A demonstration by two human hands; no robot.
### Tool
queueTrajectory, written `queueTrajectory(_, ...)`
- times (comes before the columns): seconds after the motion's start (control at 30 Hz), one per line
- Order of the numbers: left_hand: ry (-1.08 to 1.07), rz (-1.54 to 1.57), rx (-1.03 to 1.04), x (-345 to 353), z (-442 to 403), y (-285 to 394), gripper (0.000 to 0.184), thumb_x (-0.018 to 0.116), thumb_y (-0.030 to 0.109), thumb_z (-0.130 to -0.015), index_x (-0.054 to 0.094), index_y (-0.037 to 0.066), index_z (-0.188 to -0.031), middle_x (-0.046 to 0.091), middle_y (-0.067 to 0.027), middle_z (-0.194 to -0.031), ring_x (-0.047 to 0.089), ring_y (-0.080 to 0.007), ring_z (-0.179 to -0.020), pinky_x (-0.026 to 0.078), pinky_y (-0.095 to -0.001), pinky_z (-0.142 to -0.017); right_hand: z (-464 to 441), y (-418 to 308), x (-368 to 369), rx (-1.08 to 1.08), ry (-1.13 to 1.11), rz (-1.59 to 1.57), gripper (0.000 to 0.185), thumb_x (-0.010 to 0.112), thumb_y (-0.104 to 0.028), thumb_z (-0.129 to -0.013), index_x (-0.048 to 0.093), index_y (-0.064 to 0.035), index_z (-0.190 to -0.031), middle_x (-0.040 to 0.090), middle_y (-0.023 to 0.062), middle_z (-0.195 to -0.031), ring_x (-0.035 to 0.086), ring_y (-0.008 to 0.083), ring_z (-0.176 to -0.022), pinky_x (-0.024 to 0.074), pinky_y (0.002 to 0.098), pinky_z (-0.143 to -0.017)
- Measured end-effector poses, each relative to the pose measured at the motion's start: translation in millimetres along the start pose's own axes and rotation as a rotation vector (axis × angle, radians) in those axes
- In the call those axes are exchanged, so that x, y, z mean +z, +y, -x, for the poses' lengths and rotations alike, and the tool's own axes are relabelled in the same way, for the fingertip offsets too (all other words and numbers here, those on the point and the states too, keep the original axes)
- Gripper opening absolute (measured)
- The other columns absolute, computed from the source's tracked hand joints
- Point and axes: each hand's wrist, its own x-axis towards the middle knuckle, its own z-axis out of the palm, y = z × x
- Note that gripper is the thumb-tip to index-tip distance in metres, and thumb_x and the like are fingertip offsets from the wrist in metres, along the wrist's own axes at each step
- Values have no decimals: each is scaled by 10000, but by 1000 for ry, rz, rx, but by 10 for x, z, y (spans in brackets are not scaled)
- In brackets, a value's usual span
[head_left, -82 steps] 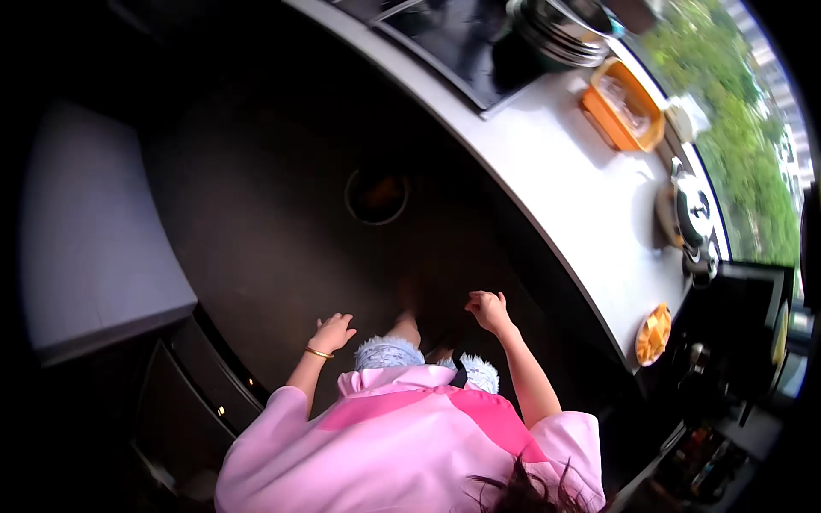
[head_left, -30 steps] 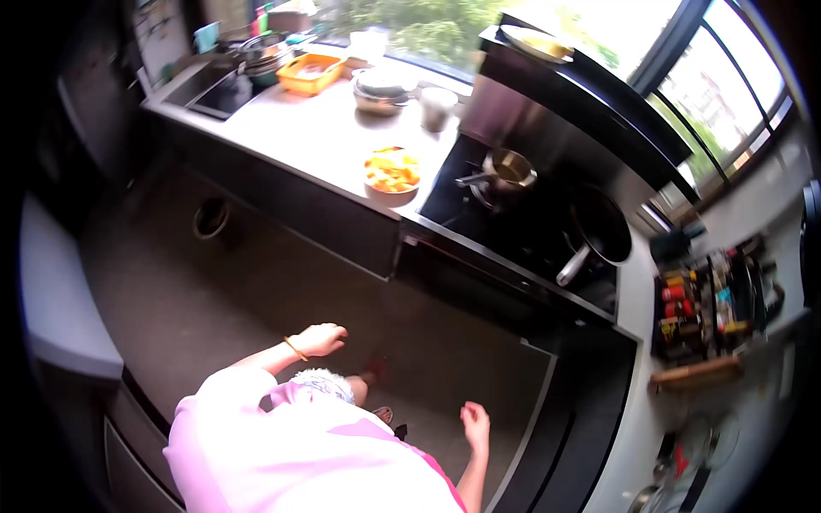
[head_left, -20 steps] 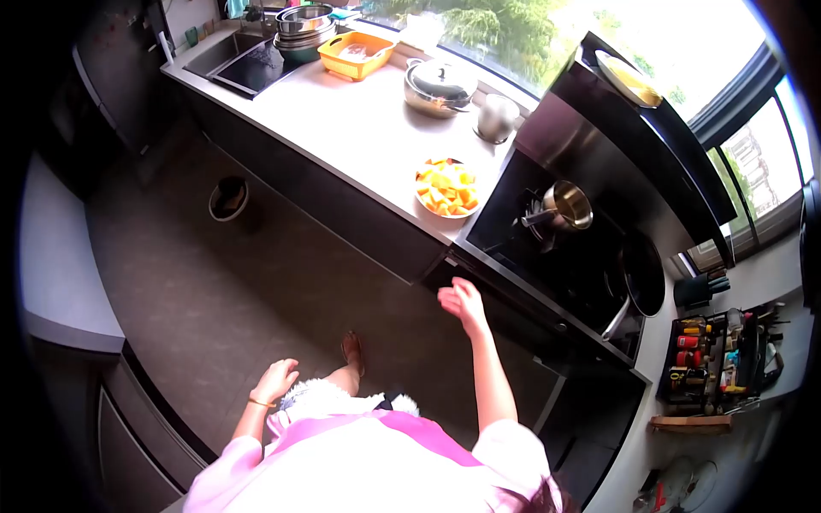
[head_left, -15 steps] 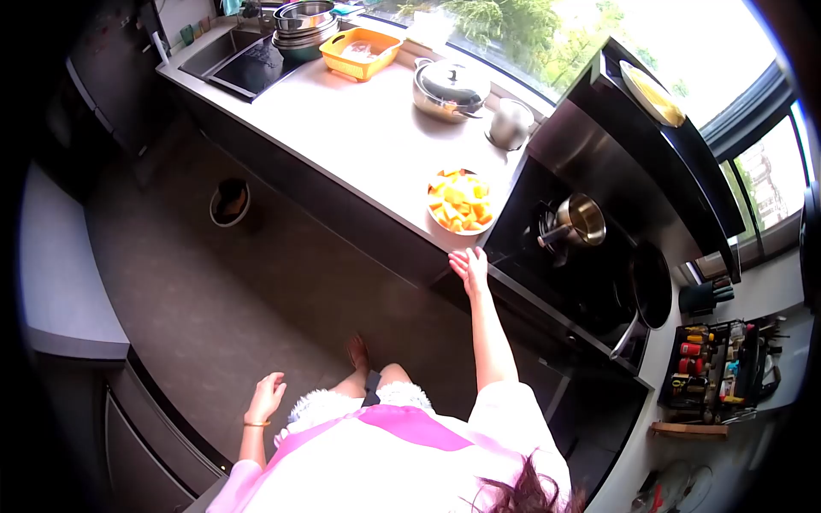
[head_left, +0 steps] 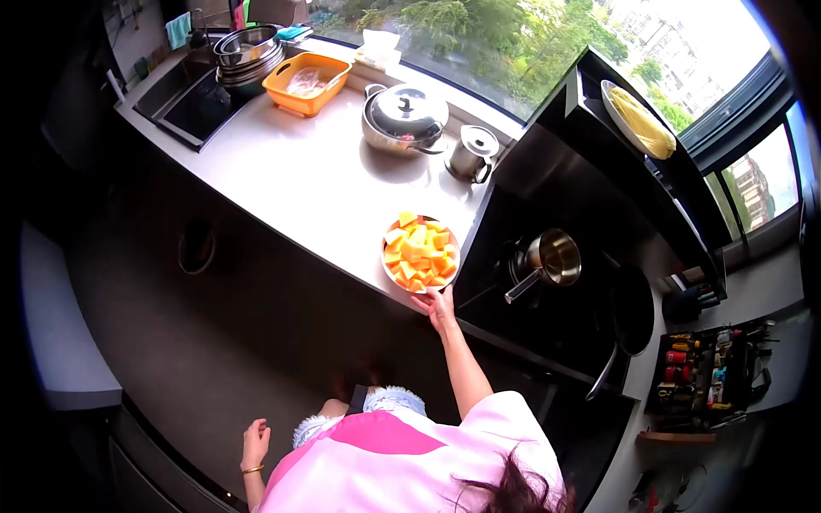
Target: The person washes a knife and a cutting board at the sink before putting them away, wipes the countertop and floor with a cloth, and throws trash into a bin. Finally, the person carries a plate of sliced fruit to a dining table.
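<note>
A bowl heaped with orange chunks of what looks like pumpkin stands at the counter's front corner, beside the stove. My right hand is at its near edge, with the fingers against the side and partly hidden beneath the rim. Low on the left, away from the counter, hangs my left hand, empty, its fingers loosely bent; a bracelet circles that wrist.
On the stove, a small saucepan has its handle toward me, near a dark frying pan. Behind the bowl stand a lidded pot and a metal pitcher. An orange basket sits near the sink.
My right hand has reached the bowl and now touches its near edge. The view has shifted, so the counter things appear further left and lower. My left hand still hangs empty.
</note>
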Motion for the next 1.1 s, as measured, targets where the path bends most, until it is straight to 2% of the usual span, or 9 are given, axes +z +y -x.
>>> queueTrajectory(0.13,-12,32,-42,79,-122,257,241,559,51,-773,535,-13,-1004,609,-169,-873,614,-268,-799,492,-331,-701,-141,36,10,13,107,-9,575,448,34,-749,205,-166,-1230,430,153,-1164,585,340,-893,522,445,-718)
queueTrajectory(0.3,87,54,-43,55,-34,411,250,552,43,-777,525,-4,-1021,599,-179,-914,602,-282,-827,488,-332,-717,-294,38,-28,-34,100,78,567,452,38,-713,267,-118,-1226,479,143,-1097,598,304,-831,548,399,-639)
queueTrajectory(0.53,135,49,-237,322,453,-93,225,570,74,-772,548,-1,-983,617,-160,-855,614,-256,-779,492,-332,-689,-321,-33,250,14,-61,79,559,432,50,-722,265,-82,-1239,509,164,-1044,615,276,-771,560,390,-609)
queueTrajectory(0.67,95,126,-444,822,1010,-860,233,582,132,-771,564,19,-974,631,-127,-790,618,-226,-730,492,-322,-669,-134,-223,809,19,-231,179,560,428,55,-726,251,-66,-1243,513,172,-1037,623,260,-741,560,383,-602)
queueTrajectory(0.73,31,315,-620,1134,1344,-1283,209,574,136,-784,568,20,-958,625,-95,-766,604,-180,-687,490,-302,-629,-68,-235,1032,82,-298,265,550,428,38,-736,257,-59,-1250,512,173,-1054,620,273,-796,555,378,-634)
queueTrajectory(0.8,92,525,-674,1484,1627,-1632,192,573,140,-791,567,21,-942,615,-77,-752,592,-160,-670,486,-292,-610,27,-221,1364,125,-375,304,526,440,24,-745,279,-53,-1240,510,171,-1073,613,281,-839,549,387,-662)
queueTrajectory(0.83,136,705,-710,1644,1790,-1779,177,573,144,-798,566,21,-925,604,-60,-739,579,-140,-654,482,-281,-591,165,-187,1606,111,-358,305,469,408,49,-725,341,-20,-1185,562,153,-952,627,227,-669,554,318,-583)
queueTrajectory(0.93,207,825,-774,1989,2033,-1966,158,567,154,-810,556,20,-893,587,-54,-724,575,-137,-642,480,-274,-569,281,81,2014,199,-555,380,467,442,16,-761,328,-34,-1211,525,154,-1054,610,264,-851,554,375,-648)
queueTrajectory(1.1,474,864,-843,2350,2256,-1990,147,559,178,-813,562,35,-845,585,-48,-718,565,-136,-630,476,-290,-566,933,708,3080,279,-784,463,386,427,16,-781,388,-20,-1164,549,143,-1016,622,250,-809,558,348,-622)
